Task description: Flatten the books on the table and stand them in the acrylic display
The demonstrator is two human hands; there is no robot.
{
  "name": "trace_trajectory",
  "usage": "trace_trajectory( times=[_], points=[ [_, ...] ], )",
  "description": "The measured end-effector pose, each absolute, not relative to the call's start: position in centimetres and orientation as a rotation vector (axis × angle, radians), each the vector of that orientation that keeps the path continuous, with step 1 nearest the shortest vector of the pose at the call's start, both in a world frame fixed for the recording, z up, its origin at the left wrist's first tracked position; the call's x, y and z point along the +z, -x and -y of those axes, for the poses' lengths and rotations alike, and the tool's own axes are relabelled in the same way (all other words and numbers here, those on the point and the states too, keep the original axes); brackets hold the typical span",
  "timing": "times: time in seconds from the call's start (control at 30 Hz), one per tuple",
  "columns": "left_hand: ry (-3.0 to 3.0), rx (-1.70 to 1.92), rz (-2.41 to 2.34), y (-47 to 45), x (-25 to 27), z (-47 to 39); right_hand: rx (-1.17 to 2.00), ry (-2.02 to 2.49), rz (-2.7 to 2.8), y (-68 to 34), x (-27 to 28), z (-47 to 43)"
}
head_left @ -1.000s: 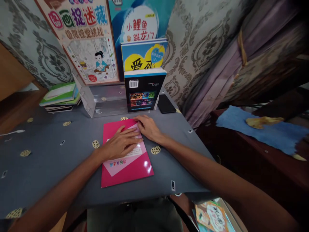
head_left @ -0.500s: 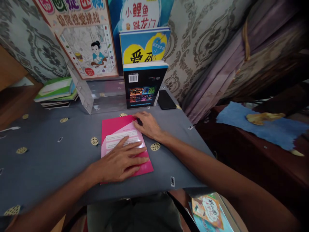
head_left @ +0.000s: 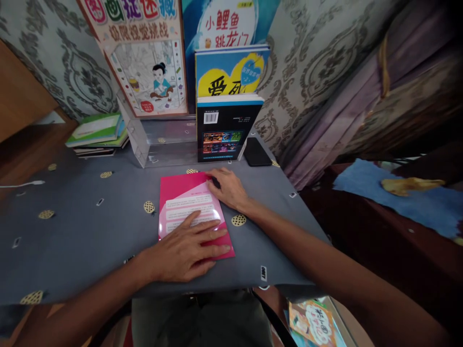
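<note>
A pink book (head_left: 186, 184) with white text panels lies closed on the cloth-covered desk. My left hand (head_left: 188, 246) rests flat over its lower part, fingers spread, hiding the near left corner. At the far right corner, my right hand (head_left: 227, 188) has its fingers bent onto the book's edge, thumb close to the index finger. Just beyond the book, a black book (head_left: 227, 125) with a barcode stands in a clear acrylic rack (head_left: 170, 153).
More picture books (head_left: 148, 77) stand upright in the rack. A stack of books (head_left: 97, 132) is at the left, a black phone (head_left: 257, 152) right of the rack. A white cable (head_left: 34, 183) lies at the far left. Below the desk's right side are more books (head_left: 313, 322).
The view has turned slightly, so the desk items appear farther right. My left hand has slid a little toward the book's near edge. The right hand stays at the far corner.
</note>
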State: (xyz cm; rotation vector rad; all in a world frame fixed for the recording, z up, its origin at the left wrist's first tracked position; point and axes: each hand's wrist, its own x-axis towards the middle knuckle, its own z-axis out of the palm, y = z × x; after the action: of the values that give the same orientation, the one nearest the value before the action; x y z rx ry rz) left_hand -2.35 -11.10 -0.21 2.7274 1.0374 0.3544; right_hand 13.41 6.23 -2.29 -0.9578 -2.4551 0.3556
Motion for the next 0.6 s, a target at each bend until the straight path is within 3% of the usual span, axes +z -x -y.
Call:
trace_trajectory(
  times=[0.3, 0.6],
  points=[
    [-2.746, 0.468, -1.115, 3.5, 0.1, 9.8, 0.347, 0.926, 2.483, -13.4, -2.4, -6.3],
    [-2.399, 0.863, -1.752, 12.7, -1.7, 3.1, 0.367, 0.939, 2.491, -13.5, -2.4, -6.2]
  ],
)
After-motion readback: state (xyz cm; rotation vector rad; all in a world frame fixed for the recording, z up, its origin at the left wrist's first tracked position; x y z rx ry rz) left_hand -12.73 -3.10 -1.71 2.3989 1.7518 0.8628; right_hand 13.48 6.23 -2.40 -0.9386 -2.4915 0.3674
